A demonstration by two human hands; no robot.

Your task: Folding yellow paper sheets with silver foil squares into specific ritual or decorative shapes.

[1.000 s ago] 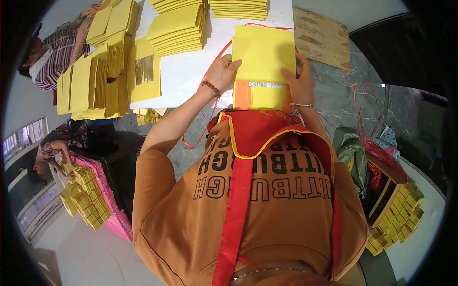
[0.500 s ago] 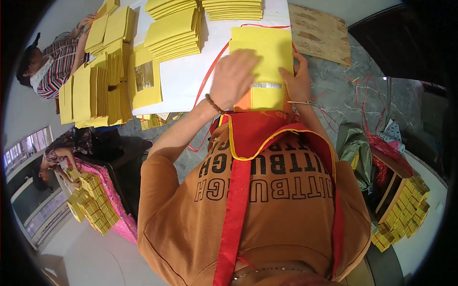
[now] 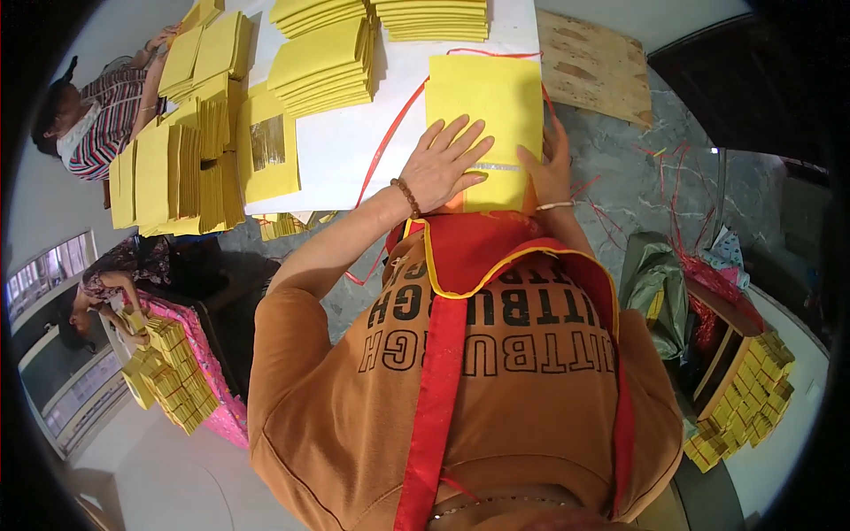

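Note:
Directly ahead of me, at the table's near edge, is a stack of yellow paper with a silvery strip across its lower part and a bit of orange near its bottom. My left hand lies on its left side, fingers stretched and spread, holding nothing. At the right edge, my right hand grips the stack, thumb on top and fingers along the side. Red plastic string runs out from beneath the stack, loose on the left and behind it.
Piles of folded yellow paper stand on the white table. Further left, a person in a striped top handles yellow paper; another works at a pink-covered table. A wooden board and a green bag lie to the right.
My left hand, blurred above the paper before, now rests on it with fingers spread. My right hand has shifted slightly toward me. The stack has moved a little nearer.

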